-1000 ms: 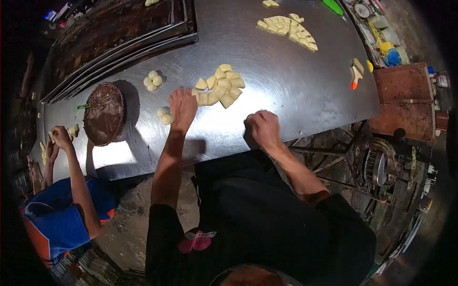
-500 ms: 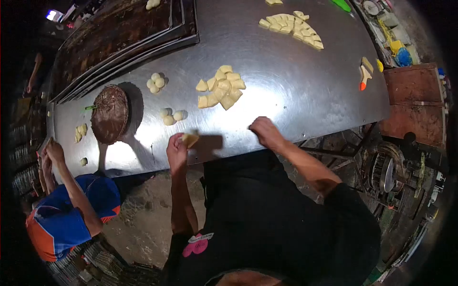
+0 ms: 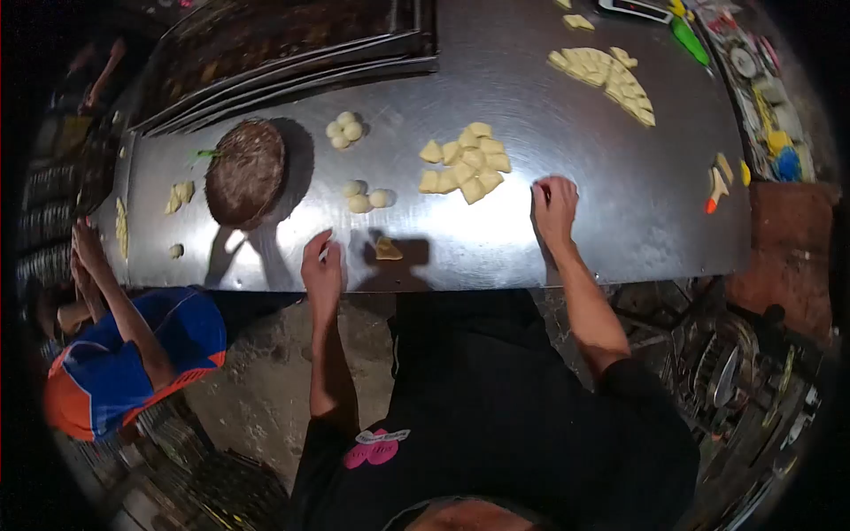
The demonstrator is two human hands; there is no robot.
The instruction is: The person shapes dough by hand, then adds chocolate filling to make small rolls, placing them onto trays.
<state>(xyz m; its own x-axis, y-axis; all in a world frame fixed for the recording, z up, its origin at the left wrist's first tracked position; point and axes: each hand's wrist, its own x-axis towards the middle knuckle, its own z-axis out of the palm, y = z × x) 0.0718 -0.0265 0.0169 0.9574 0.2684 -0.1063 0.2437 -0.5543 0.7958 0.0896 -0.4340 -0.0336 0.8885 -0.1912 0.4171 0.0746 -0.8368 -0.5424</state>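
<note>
My left hand (image 3: 323,268) is over the table's near edge, thumb and forefinger apart, holding nothing. Just right of it, a single piece of dough (image 3: 387,250) lies on the metal table in my shadow. My right hand (image 3: 556,211) is farther right, low over the table, fingers curled inward; a dark edge shows by the fingertips, and I cannot make out what they hold. Between the hands and farther back sits a cluster of cut dough pieces (image 3: 469,162). Rounded dough balls (image 3: 361,200) stand in a small group beyond my left hand, with another group of balls (image 3: 344,130) behind.
A round brown basket (image 3: 245,174) stands to the left, with dark stacked trays (image 3: 292,53) behind it. More cut dough (image 3: 611,78) lies at the far right, near a brush (image 3: 715,188). At left, a co-worker's hands (image 3: 88,252) are together by the table edge.
My left hand has let go of the dough piece, which now lies on the table. My right hand has moved farther right and away from me. The view has shifted.
</note>
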